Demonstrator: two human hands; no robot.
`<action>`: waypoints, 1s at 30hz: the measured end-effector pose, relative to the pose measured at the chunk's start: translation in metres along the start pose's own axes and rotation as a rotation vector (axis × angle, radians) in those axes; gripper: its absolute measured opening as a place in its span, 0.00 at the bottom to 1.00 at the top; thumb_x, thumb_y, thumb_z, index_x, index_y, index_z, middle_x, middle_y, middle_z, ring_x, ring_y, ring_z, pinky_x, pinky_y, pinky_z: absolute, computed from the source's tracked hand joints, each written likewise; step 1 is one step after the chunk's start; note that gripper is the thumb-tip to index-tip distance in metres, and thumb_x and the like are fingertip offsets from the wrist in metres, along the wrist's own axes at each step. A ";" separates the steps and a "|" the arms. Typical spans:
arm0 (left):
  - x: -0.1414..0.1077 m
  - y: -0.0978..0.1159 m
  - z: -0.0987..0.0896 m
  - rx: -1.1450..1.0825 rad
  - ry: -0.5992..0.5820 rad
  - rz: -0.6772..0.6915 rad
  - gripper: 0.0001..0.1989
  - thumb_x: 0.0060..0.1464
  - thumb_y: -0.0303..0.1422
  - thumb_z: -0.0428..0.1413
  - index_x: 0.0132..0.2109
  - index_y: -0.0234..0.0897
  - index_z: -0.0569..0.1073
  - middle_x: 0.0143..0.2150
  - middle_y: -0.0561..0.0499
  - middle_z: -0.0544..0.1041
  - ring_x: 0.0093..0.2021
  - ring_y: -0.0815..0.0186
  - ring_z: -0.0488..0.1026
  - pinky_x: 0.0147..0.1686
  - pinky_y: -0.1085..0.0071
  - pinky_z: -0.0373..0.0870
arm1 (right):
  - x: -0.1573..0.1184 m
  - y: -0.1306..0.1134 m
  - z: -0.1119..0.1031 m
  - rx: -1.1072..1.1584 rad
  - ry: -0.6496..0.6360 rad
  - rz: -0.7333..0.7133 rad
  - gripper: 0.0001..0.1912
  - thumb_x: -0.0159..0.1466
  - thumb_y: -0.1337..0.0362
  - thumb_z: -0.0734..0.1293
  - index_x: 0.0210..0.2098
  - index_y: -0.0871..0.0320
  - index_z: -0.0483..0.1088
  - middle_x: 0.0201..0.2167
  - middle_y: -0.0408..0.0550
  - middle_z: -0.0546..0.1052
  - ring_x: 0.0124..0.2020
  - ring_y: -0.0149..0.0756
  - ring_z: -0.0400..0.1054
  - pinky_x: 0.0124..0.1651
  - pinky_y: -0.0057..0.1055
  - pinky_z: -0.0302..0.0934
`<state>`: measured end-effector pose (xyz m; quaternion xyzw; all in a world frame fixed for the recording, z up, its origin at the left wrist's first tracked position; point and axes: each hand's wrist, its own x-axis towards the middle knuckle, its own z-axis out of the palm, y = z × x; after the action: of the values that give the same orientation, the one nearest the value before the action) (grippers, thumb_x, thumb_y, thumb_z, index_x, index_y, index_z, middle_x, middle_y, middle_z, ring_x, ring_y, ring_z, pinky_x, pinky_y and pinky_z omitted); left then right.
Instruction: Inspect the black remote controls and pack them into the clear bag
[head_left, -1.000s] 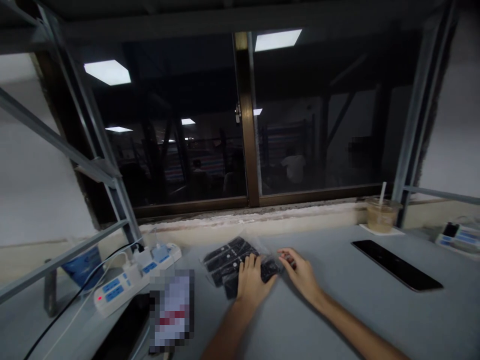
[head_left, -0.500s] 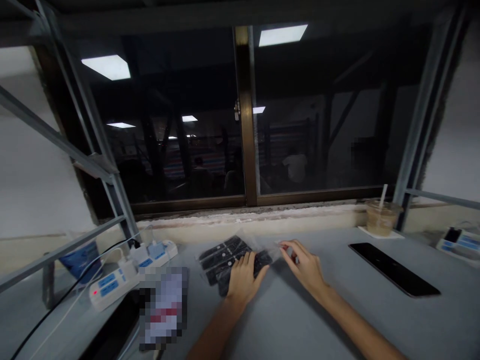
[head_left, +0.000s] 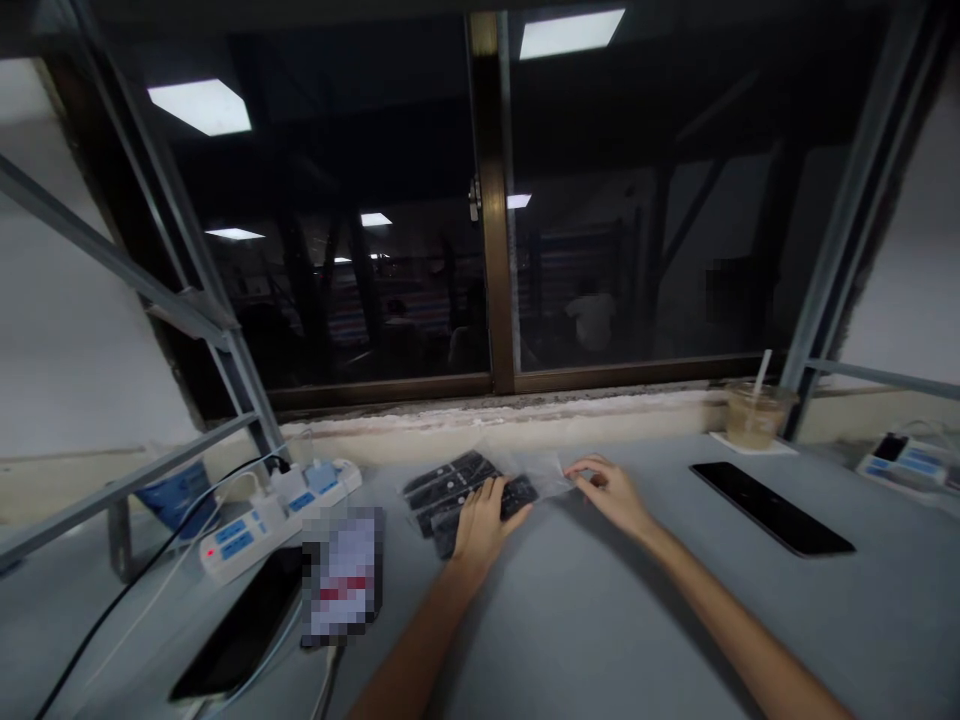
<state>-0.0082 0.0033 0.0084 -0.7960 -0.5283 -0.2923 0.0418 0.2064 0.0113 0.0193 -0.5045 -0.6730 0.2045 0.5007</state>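
Flat black pieces with small pale dots, wrapped in clear plastic [head_left: 450, 480], lie on the grey table below the window. My left hand [head_left: 480, 520] rests palm down over the right part of these pieces, its fingers stretched out and the thumb apart. Just to the right, my right hand [head_left: 611, 495] pinches the edge of a clear plastic bag [head_left: 546, 474] between thumb and fingertips. That bag reaches back to a black piece beside my left thumb. Whether it is one bag or several, I cannot tell.
At left stand a white power strip [head_left: 281, 525] with plugs and cables, a dark phone [head_left: 244, 620] and a blurred-out device [head_left: 345, 580]. On the right lie a black tablet-like slab [head_left: 772, 508] and a drink cup [head_left: 754, 418] with a straw. Metal posts flank the dark window.
The view has tilted down slightly, so the table things sit higher. My right hand has drawn a little to the right, and more of the clear plastic shows stretched between the hands.
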 end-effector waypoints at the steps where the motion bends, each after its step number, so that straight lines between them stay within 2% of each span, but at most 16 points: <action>1: 0.000 0.000 0.000 0.017 0.003 0.000 0.17 0.53 0.43 0.52 0.47 0.39 0.66 0.44 0.48 0.73 0.44 0.59 0.72 0.44 0.63 0.68 | 0.000 0.002 0.001 0.066 -0.015 0.032 0.15 0.55 0.54 0.61 0.29 0.58 0.73 0.35 0.49 0.75 0.18 0.27 0.63 0.22 0.27 0.58; 6: -0.003 -0.001 -0.004 0.072 0.022 0.018 0.19 0.50 0.42 0.56 0.48 0.39 0.67 0.44 0.49 0.73 0.43 0.59 0.72 0.44 0.64 0.67 | -0.004 -0.004 0.006 0.197 -0.045 0.196 0.22 0.56 0.48 0.60 0.36 0.59 0.72 0.34 0.50 0.76 0.19 0.28 0.64 0.18 0.24 0.53; 10: -0.003 0.001 -0.005 0.122 -0.011 0.034 0.17 0.50 0.39 0.57 0.47 0.38 0.68 0.44 0.48 0.73 0.44 0.59 0.71 0.46 0.63 0.67 | -0.006 -0.009 0.007 0.195 -0.075 0.193 0.21 0.55 0.48 0.61 0.35 0.59 0.73 0.37 0.51 0.76 0.20 0.28 0.64 0.18 0.24 0.54; 13: -0.002 0.002 -0.004 0.138 -0.033 0.056 0.17 0.49 0.39 0.57 0.46 0.39 0.68 0.43 0.48 0.73 0.44 0.59 0.71 0.46 0.63 0.66 | -0.004 -0.009 0.006 0.278 -0.055 0.225 0.20 0.54 0.50 0.60 0.31 0.59 0.74 0.38 0.52 0.75 0.29 0.34 0.68 0.19 0.24 0.57; 16: -0.001 0.001 -0.004 0.144 -0.033 0.078 0.18 0.49 0.41 0.57 0.47 0.40 0.68 0.42 0.48 0.73 0.45 0.59 0.71 0.47 0.63 0.65 | -0.003 -0.008 0.004 0.354 -0.111 0.277 0.20 0.52 0.51 0.59 0.27 0.59 0.74 0.34 0.53 0.76 0.37 0.41 0.67 0.20 0.25 0.59; 20: -0.001 -0.001 -0.004 0.144 -0.004 0.111 0.19 0.50 0.41 0.57 0.48 0.39 0.67 0.43 0.48 0.72 0.45 0.60 0.70 0.47 0.63 0.65 | -0.004 -0.006 0.003 0.309 -0.236 0.282 0.16 0.51 0.54 0.62 0.25 0.59 0.74 0.31 0.51 0.75 0.33 0.38 0.67 0.20 0.25 0.59; 23: -0.001 -0.002 -0.005 0.135 0.009 0.143 0.19 0.50 0.40 0.57 0.48 0.39 0.67 0.42 0.48 0.72 0.45 0.60 0.70 0.46 0.63 0.65 | -0.006 -0.002 0.004 0.286 -0.358 0.252 0.16 0.51 0.55 0.64 0.31 0.58 0.76 0.31 0.49 0.76 0.29 0.33 0.66 0.21 0.24 0.58; 25: -0.001 -0.002 -0.005 0.124 0.006 0.182 0.18 0.49 0.38 0.58 0.48 0.39 0.68 0.41 0.49 0.72 0.44 0.60 0.70 0.46 0.64 0.65 | -0.007 0.002 0.007 0.269 -0.405 0.234 0.18 0.50 0.55 0.66 0.36 0.58 0.76 0.26 0.46 0.75 0.24 0.30 0.63 0.21 0.23 0.55; 27: -0.001 0.000 -0.004 0.115 0.004 0.211 0.18 0.49 0.37 0.58 0.47 0.39 0.68 0.41 0.49 0.72 0.43 0.60 0.70 0.46 0.64 0.65 | -0.007 0.005 0.010 0.248 -0.381 0.216 0.19 0.49 0.54 0.67 0.36 0.59 0.76 0.20 0.43 0.72 0.20 0.27 0.59 0.21 0.23 0.53; 30: -0.002 0.003 -0.004 0.113 -0.013 0.233 0.18 0.49 0.38 0.57 0.48 0.40 0.68 0.41 0.49 0.72 0.44 0.60 0.70 0.47 0.63 0.64 | -0.007 0.006 0.015 0.231 -0.300 0.165 0.19 0.50 0.51 0.66 0.28 0.61 0.77 0.17 0.42 0.71 0.21 0.28 0.59 0.24 0.25 0.54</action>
<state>-0.0077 -0.0013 0.0115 -0.8502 -0.4483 -0.2502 0.1166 0.1960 0.0116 0.0048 -0.4610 -0.6683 0.3937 0.4310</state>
